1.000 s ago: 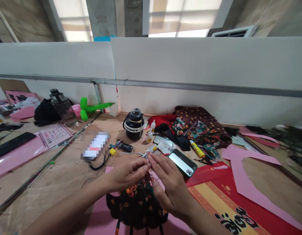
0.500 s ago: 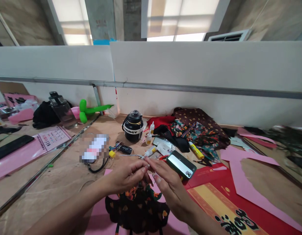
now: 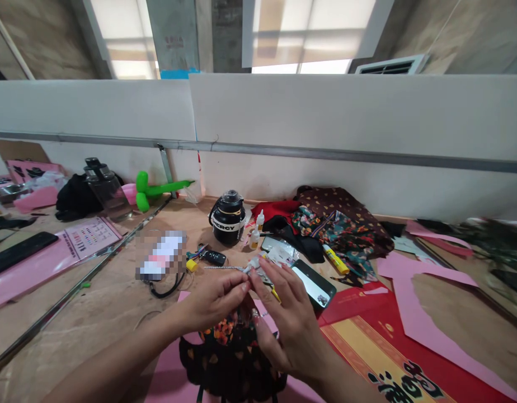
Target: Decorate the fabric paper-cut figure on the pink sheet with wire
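Head view, and both hands meet just below the middle of the frame, fingertip close to fingertip! Left hand (image 3: 219, 296) comes in from the lower left, thumb and fingers drawn narrow; whether anything tiny sits in that pinch, I can't tell. Right hand (image 3: 290, 316) slants up from the lower right, fingers long and loosely spread, thumb standing apart. Right below them, at the bottom centre, lies the dark fabric piece (image 3: 231, 361), gold-flecked, scalloped along its lower edge, with orange-flowered cloth (image 3: 222, 331) at its upper end, all over a pink sheet (image 3: 164, 372) on the bench (image 3: 116, 313). How will it handle? Light and soft, I'd judge, bending easily and more likely to wrinkle than slip; the best hold looks to be a gentle pinch at the scalloped rim, with the pink sheet pressed flat, as it seems the stiffer of the two. Past the fingertips, a thin pale cord (image 3: 225, 267) runs leftward; near the right hand rests a phone (image 3: 312, 284), its screen lit. Further up the frame, small white bottles (image 3: 254, 238) stand beside the black flask (image 3: 228, 218), and rumpled cloth (image 3: 342, 218) heaps up to their right!
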`<state>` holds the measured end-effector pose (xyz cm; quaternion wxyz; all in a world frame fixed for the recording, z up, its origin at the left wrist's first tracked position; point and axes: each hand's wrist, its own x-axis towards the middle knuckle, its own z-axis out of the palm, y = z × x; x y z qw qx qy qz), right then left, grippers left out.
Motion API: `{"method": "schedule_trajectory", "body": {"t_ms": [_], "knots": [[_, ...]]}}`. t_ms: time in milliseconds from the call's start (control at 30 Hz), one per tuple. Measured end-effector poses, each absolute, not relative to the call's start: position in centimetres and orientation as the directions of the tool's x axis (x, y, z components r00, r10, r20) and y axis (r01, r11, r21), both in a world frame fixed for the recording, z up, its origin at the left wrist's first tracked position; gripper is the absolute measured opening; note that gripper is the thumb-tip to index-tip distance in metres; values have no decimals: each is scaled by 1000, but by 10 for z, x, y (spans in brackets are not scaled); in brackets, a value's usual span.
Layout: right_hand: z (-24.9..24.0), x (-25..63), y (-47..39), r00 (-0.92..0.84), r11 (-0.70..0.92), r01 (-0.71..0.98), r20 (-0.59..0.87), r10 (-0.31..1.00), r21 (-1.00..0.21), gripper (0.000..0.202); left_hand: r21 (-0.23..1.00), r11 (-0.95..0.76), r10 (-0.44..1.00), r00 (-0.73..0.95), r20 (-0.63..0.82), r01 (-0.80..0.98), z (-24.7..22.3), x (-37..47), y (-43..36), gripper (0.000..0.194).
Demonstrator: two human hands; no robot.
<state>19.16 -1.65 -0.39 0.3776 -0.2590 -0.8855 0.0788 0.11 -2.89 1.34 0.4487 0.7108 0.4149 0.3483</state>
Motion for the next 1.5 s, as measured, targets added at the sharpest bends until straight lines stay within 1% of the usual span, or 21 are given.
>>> {"method": "schedule_trajectory", "body": {"t_ms": [33, 67, 133, 233, 300, 367, 433, 500, 567, 600, 667, 767, 867, 933, 1000, 1133, 1200, 1333, 1400, 1433, 1500], "knots": [[-3, 190, -18, -601, 869, 416, 636, 485, -270, 61, 905, -288, 902, 407, 147, 312, 14, 1, -29, 32], [-3, 189, -18, -613, 870, 424, 628, 480, -251, 60, 887, -313, 901, 403, 164, 340, 14, 2, -28, 31], [-5, 187, -18, -622, 860, 410, 595, 508, -306, 58, 858, -341, 899, 401, 177, 385, 13, 2, -27, 30], [-11, 187, -14, -604, 813, 319, 557, 570, -487, 55, 854, -331, 901, 405, 158, 402, 10, 2, -27, 28], [-14, 188, -10, -577, 709, 227, 495, 650, -668, 50, 890, -281, 903, 412, 119, 359, 10, 3, -27, 29], [-16, 189, -6, -564, 503, 76, 379, 734, -861, 42, 936, -207, 904, 423, 71, 285, 12, 4, -29, 30], [-16, 187, -5, -576, 245, -117, 267, 773, -963, 38, 965, -143, 903, 429, 37, 219, 15, 5, -30, 33], [-16, 186, -6, -603, 49, -263, 204, 771, -963, 41, 978, -108, 905, 426, 23, 177, 17, 5, -30, 35], [-16, 185, -8, -618, 2, -285, 185, 764, -958, 44, 983, -95, 907, 421, 20, 158, 18, 5, -30, 36], [-16, 186, -9, -614, 45, -240, 187, 767, -970, 44, 983, -96, 908, 417, 23, 155, 18, 5, -30, 36], [-17, 188, -12, -581, 223, -74, 224, 782, -972, 44, 977, -127, 911, 409, 47, 172, 16, 4, -30, 35], [-16, 191, -14, -555, 500, 137, 352, 754, -855, 45, 943, -221, 910, 401, 107, 248, 14, 2, -29, 33], [-15, 192, -15, -569, 632, 175, 446, 691, -755, 46, 914, -265, 906, 403, 128, 306, 12, 1, -29, 30], [-16, 192, -13, -570, 636, 164, 454, 684, -754, 46, 914, -258, 907, 404, 117, 314, 12, 1, -29, 30], [-18, 193, -11, -572, 562, 126, 403, 714, -817, 43, 922, -239, 910, 402, 102, 306, 11, 1, -29, 31], [-22, 191, -6, -595, 266, -68, 253, 763, -962, 40, 953, -178, 915, 398, 70, 243, 9, 1, -28, 34], [-22, 187, -6, -591, 113, -193, 207, 780, -975, 40, 965, -151, 914, 403, 53, 214, 8, 1, -27, 36], [-19, 180, -9, -586, -158, -357, 89, 806, -921, 41, 975, -122, 908, 417, 34, 186, 6, -1, -26, 38], [-19, 179, -10, -595, -201, -364, 61, 802, -909, 42, 976, -128, 903, 429, 40, 178, 6, -2, -26, 39], [-21, 180, -9, -589, -176, -348, 69, 805, -921, 42, 975, -134, 900, 433, 45, 178, 6, -2, -26, 40], [-24, 184, -8, -563, -22, -265, 136, 815, -964, 41, 973, -137, 898, 439, 44, 184, 6, -2, -26, 40]]}}
